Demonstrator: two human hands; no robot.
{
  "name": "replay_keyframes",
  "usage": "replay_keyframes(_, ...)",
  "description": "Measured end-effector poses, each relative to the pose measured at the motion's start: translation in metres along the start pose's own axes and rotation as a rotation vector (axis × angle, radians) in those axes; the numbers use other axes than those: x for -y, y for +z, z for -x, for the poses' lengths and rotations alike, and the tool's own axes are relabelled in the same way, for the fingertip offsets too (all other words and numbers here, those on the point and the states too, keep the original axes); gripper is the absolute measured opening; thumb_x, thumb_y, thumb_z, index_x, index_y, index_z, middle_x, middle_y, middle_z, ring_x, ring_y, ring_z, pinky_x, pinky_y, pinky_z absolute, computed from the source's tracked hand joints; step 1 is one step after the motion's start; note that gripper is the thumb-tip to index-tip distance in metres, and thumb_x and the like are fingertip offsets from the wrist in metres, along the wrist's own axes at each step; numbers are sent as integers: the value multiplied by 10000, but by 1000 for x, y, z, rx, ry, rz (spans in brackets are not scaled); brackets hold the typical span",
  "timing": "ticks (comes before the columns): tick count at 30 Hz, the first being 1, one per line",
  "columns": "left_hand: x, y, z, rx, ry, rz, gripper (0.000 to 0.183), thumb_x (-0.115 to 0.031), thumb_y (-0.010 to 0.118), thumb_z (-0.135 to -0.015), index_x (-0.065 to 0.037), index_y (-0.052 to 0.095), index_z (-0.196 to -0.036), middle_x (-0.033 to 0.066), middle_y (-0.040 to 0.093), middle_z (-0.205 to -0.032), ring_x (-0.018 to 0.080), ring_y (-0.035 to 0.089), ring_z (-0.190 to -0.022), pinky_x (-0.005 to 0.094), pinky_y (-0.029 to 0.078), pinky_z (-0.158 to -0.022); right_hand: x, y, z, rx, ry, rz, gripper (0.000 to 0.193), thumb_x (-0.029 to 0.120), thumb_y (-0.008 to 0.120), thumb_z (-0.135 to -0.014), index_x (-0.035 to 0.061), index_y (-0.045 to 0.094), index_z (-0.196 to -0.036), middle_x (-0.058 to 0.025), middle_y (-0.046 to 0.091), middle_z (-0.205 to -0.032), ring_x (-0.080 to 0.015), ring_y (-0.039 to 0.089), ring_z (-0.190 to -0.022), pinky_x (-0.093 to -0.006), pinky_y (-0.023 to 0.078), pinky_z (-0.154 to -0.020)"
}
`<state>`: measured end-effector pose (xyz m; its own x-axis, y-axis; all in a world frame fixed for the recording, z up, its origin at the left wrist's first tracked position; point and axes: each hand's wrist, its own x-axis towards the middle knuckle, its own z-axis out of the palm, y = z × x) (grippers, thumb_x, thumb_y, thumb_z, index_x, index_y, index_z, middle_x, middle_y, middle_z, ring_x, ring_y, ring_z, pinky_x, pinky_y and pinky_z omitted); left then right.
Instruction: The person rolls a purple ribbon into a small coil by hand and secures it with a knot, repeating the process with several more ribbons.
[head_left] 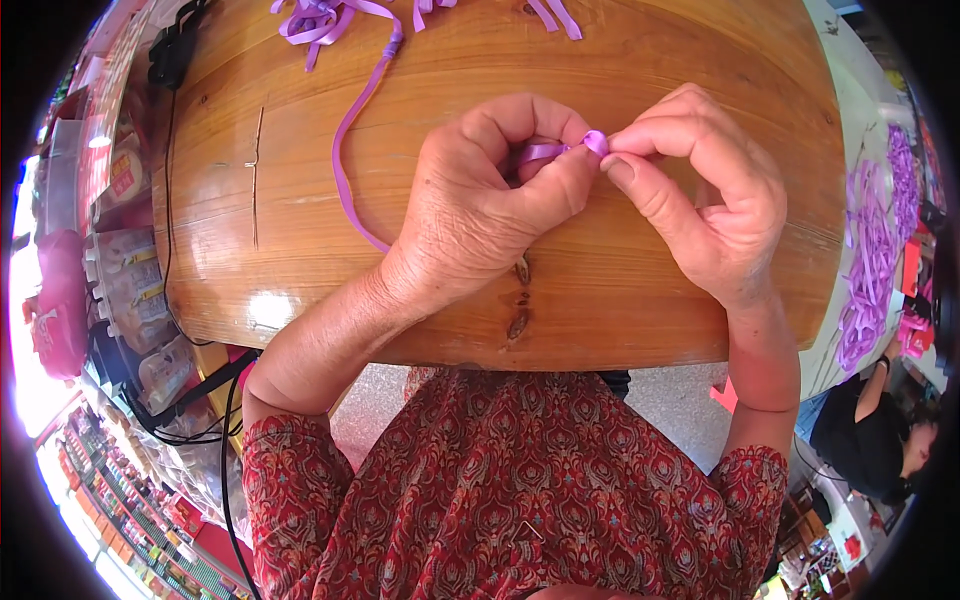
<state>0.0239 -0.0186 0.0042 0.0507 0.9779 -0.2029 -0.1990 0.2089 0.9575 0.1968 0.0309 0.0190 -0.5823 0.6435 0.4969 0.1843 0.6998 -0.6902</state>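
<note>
A purple satin ribbon [347, 190] runs down the wooden table and passes behind my left wrist. My left hand [490, 190] is closed, pinching the ribbon between thumb and forefinger. A small purple loop or knot [594, 142] shows at those fingertips. From the other side, my right hand [705, 180] pinches the edge of the same loop with thumb and forefinger. Both hands are raised over the table, close together. Part of the ribbon is hidden inside my left palm.
More purple ribbon pieces [318, 22] lie at the table's far edge. A thin twisted wire-like piece [254, 175] rests at left. Purple ribbon heaps [870, 260] lie on a pale surface at right, near another person [870, 440]. Black cables [228, 470] hang at left beside packaged goods.
</note>
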Motion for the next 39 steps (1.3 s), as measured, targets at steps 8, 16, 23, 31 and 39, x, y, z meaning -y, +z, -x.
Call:
replay_keyframes(8, -5, -5, 4, 129, -6, 219, 105, -55, 646, -836, -24, 604, -926, -43, 582, -804, -5, 488, -682, 131, 412, -596, 9, 0, 5, -31, 680, -695, 38, 15, 587, -822, 4, 574, -855, -6, 557, -801, -72, 475, -723, -204, 379, -655)
replay_keyframes(16, 3, -12, -1, 332, -69, 513, 101, -62, 623, -858, -40, 616, -956, -14, 605, -800, 21, 461, -602, 167, 360, -501, -4, 8, 14, -2, 763, -1122, 142, 130, 587, -854, 10, 578, -929, -22, 598, -860, -78, 509, -781, -245, 415, -751)
replay_keyframes(23, 13, -12, -5, 341, -94, 691, 100, -76, 603, -867, -47, 632, -958, -17, 602, -752, 31, 343, -491, 193, 253, -440, 10, 8, 9, -62, 573, -795, 105, 6, 545, -865, -14, 568, -966, -15, 558, -872, -71, 499, -806, -201, 398, -735)
replay_keyframes(31, 10, -9, -1, 255, -131, 657, 94, -64, 609, -859, -41, 640, -945, -14, 609, -754, 30, 342, -492, 192, 250, -437, 5, 5, 5, -100, -57, -68, 195, -110, 553, -806, -43, 583, -986, -79, 563, -876, -123, 508, -780, -208, 398, -673)
replay_keyframes(39, 12, -10, -2, 272, -151, 674, 95, -61, 619, -852, -29, 641, -939, -6, 610, -756, 29, 361, -496, 185, 254, -435, 5, 0, 3, -24, -76, -131, 188, -141, 583, -739, -61, 596, -909, -123, 577, -838, -186, 523, -746, -264, 415, -647)
